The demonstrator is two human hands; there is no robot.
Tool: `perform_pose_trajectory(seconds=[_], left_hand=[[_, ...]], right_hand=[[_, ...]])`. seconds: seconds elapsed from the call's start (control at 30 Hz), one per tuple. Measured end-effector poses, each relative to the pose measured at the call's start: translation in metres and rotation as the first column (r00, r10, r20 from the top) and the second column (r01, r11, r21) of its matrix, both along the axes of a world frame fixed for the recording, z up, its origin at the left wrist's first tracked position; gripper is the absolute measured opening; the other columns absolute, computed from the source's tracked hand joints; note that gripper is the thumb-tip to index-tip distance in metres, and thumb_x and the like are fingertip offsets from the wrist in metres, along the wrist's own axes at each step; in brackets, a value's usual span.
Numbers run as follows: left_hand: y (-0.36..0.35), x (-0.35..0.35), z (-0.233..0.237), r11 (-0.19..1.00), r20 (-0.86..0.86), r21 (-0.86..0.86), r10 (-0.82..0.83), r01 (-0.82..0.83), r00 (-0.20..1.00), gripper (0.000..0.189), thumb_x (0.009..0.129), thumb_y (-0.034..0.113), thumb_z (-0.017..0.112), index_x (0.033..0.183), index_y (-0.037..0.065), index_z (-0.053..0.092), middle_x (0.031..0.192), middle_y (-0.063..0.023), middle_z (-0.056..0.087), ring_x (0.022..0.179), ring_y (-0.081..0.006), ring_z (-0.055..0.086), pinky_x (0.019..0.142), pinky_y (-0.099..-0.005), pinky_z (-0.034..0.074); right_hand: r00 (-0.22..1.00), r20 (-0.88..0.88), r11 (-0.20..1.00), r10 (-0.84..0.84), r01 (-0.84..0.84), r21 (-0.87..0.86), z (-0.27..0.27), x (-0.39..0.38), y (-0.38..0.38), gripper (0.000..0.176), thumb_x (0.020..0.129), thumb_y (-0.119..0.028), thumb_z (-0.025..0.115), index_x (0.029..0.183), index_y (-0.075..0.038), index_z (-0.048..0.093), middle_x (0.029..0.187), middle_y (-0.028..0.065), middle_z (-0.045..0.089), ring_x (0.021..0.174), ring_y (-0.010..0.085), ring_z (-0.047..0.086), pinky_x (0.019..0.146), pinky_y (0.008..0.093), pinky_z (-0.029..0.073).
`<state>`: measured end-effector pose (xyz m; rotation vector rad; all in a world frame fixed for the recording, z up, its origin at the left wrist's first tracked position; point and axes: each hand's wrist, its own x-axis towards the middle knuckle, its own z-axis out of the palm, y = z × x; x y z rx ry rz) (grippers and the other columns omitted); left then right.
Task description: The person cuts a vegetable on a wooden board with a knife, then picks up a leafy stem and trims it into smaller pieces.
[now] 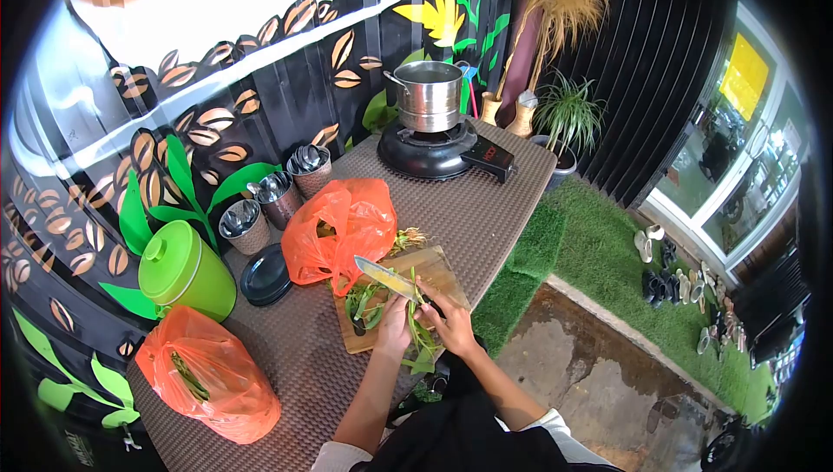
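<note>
My right hand (451,323) is closed around the handle of a kitchen knife, its broad blade (382,276) pointing up and to the left. Close beside it, my left hand (396,326) grips leafy greens (420,333), whose stems and leaves hang down between both hands. Beneath them lies a wooden cutting board (438,265) with cut leaves (363,305) on its left part. An orange plastic bag (347,220) stands open just behind the board, and roots of greens (408,238) stick out by its right side.
A second orange bag (213,376) stands front left, near a green lidded bucket (195,272). Dark plates (265,274) and several cups of cutlery (245,227) line the wall side. A steel pot (429,95) sits on a black gas stove (425,153) at the table's far end.
</note>
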<state>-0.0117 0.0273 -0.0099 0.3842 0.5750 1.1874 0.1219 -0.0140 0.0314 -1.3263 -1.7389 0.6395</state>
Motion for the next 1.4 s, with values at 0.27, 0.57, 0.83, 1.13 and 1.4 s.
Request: perform_pose_trajectory(seconds=[0.27,0.57,0.83,1.13,1.4], left_hand=[[0.006,-0.002,-0.013,0.999,-0.02,-0.039,0.018,-0.018,1.0,0.029,0.096,0.02,0.051,0.121,0.006,0.055,0.087,0.0003,0.059,0.063,-0.0095,0.052,0.05,-0.0214,0.04],[0.016,-0.002,0.013,0.949,-0.248,-0.198,0.195,-0.247,0.949,0.021,0.094,0.023,0.054,0.106,0.008,0.062,0.082,0.0007,0.058,0.063,-0.0088,0.052,0.047,-0.0227,0.037],[0.033,-0.018,-0.011,0.958,0.013,-0.206,0.208,-0.201,0.978,0.03,0.091,0.02,0.05,0.117,0.007,0.057,0.09,0.0015,0.052,0.078,-0.0117,0.047,0.068,-0.0299,0.039],[0.027,-0.019,0.022,0.987,-0.097,0.005,0.158,-0.159,0.983,0.036,0.091,0.004,0.054,0.127,0.0,0.052,0.115,-0.0036,0.054,0.098,-0.0127,0.054,0.078,-0.0273,0.048],[0.024,-0.025,0.016,0.988,-0.188,0.061,0.153,-0.144,0.97,0.039,0.092,0.014,0.059,0.125,-0.005,0.051,0.113,-0.005,0.06,0.096,-0.0113,0.057,0.08,-0.0243,0.046]], right_hand=[[0.997,0.039,0.992,0.061,-0.056,-0.11,-0.002,-0.002,0.008,0.043,0.094,-0.022,0.05,0.136,-0.013,0.045,0.132,0.0124,0.052,0.117,0.0312,0.051,0.1,0.0389,0.038],[0.891,-0.44,0.95,-0.114,-0.031,-0.309,-0.035,-0.009,0.076,0.035,0.099,-0.027,0.042,0.128,-0.008,0.05,0.079,0.0031,0.055,0.061,0.0103,0.05,0.058,0.0236,0.045],[0.82,-0.503,0.688,-0.273,-0.199,-0.698,-0.022,-0.008,0.181,0.034,0.092,-0.038,0.051,0.092,-0.005,0.058,0.058,-0.0024,0.037,0.041,0.0068,0.031,0.034,0.0234,0.026],[0.949,-0.284,0.848,-0.138,-0.035,-0.529,-0.026,0.013,0.159,0.039,0.092,-0.04,0.052,0.1,-0.003,0.059,0.058,-0.0018,0.043,0.044,0.008,0.041,0.036,0.0255,0.033],[0.809,-0.586,0.928,0.053,-0.256,-0.269,0.02,0.011,0.043,0.03,0.1,-0.032,0.042,0.105,-0.005,0.055,0.06,-0.0036,0.042,0.05,0.0053,0.036,0.046,0.0213,0.029]])
